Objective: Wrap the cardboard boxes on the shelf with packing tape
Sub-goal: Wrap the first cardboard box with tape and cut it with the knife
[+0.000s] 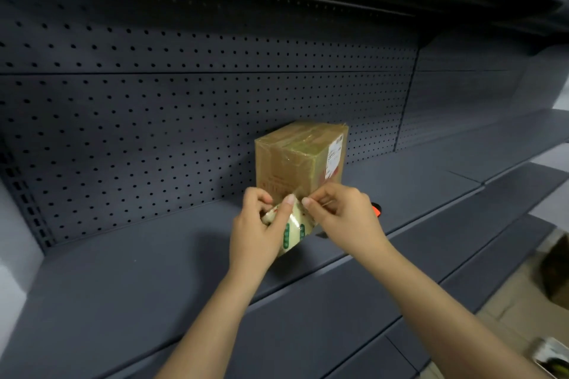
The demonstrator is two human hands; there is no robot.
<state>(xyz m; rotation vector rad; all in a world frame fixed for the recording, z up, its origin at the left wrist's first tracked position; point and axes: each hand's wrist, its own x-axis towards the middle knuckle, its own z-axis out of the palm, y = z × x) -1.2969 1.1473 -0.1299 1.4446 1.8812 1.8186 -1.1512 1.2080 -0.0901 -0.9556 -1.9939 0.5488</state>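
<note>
The cardboard box (295, 160) stands upright on the grey shelf (154, 255), long axis vertical, one corner edge turned toward the near side, close to the pegboard back (154, 101). Glossy tape already covers its top and faces. A white label (335, 157) sits on its right face; the print there and the red print lower down are too blurred to read. Just in front, the left hand (258, 224) grips a tape roll (292, 232) with green markings. The right hand (341, 212) pinches what seems to be the tape's loose end. An orange object (376, 211) peeks out behind it.
</note>
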